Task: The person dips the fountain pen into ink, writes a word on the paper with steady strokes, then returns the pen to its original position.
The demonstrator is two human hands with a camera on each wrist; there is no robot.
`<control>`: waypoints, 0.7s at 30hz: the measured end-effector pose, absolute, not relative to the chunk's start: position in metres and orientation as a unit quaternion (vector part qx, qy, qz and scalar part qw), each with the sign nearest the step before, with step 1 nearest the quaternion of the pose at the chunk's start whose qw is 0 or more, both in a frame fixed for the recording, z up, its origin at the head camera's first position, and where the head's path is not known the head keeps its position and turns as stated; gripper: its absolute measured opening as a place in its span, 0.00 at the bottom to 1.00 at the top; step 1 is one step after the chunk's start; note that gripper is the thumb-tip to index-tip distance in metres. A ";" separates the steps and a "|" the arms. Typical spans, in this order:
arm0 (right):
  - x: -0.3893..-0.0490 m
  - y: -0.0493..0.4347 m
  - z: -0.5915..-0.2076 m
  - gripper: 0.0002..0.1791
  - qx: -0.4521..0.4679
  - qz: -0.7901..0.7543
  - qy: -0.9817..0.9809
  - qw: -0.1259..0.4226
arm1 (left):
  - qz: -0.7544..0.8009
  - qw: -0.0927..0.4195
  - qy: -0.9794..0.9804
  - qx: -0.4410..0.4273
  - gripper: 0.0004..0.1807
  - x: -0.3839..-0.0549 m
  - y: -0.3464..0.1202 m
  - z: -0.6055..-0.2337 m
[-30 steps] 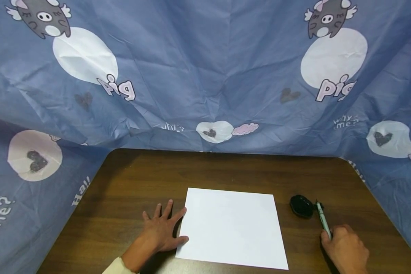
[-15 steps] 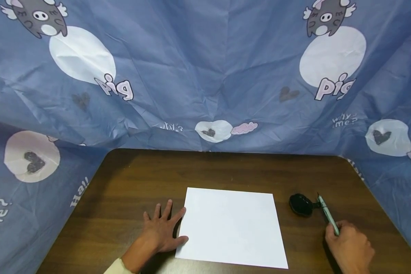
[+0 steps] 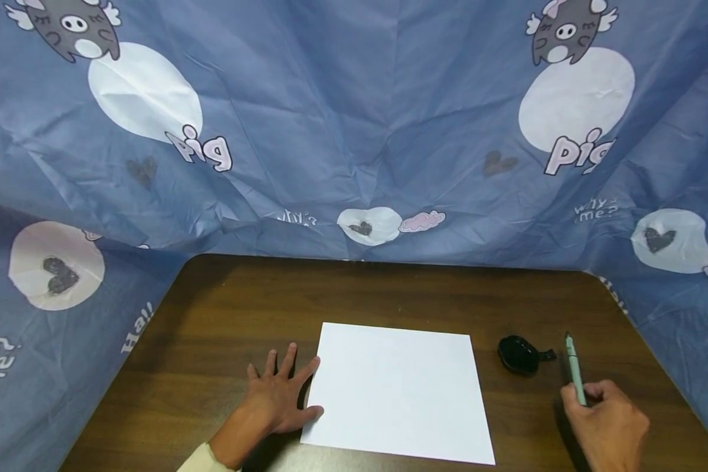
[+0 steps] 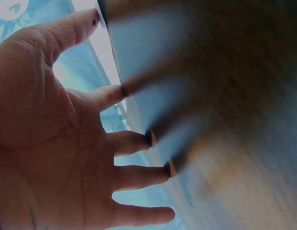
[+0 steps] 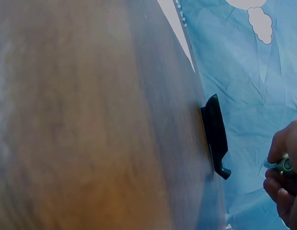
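A blank white sheet of paper (image 3: 398,393) lies on the brown wooden table (image 3: 342,288). My left hand (image 3: 274,400) rests at the sheet's left edge with fingers spread, thumb and index fingertip touching that edge. In the left wrist view the left palm (image 4: 52,139) and straight fingers show. To the right of the sheet my right hand (image 3: 610,423) pinches a light green pen (image 3: 575,370) between thumb and fingers, its dark tip pointing away from me. Just left of the pen sits a small black dish with a short handle (image 3: 519,355). The right wrist view shows the pen's end (image 5: 285,164) between the fingers.
A blue curtain (image 3: 360,131) printed with pigs and hearts hangs behind the table and along both sides. The dish (image 5: 215,134) appears edge-on in the right wrist view. The table's far edge runs along the curtain.
My right hand has drawn the pen rightward, away from the black dish's handle, which now shows fully. The pen stands at a steeper angle in view. The left hand and paper keep their place.
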State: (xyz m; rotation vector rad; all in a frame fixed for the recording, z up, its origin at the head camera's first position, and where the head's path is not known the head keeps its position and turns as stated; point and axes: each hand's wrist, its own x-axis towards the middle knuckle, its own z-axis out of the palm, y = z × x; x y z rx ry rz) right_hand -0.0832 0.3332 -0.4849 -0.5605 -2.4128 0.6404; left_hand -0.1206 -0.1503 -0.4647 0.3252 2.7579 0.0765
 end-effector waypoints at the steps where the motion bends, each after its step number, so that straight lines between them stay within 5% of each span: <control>1: -0.084 0.334 -0.486 0.11 -0.206 0.240 -0.900 0.300 | 0.027 0.181 0.976 0.115 0.47 -0.121 -0.150 -0.465; 12: -0.085 0.332 -0.485 0.21 -0.181 0.277 -0.877 0.348 | 0.027 0.190 0.975 0.112 0.47 -0.122 -0.150 -0.465; 21: -0.088 0.333 -0.494 0.13 -0.088 0.251 -0.860 0.435 | 0.026 0.190 0.975 0.111 0.46 -0.121 -0.150 -0.463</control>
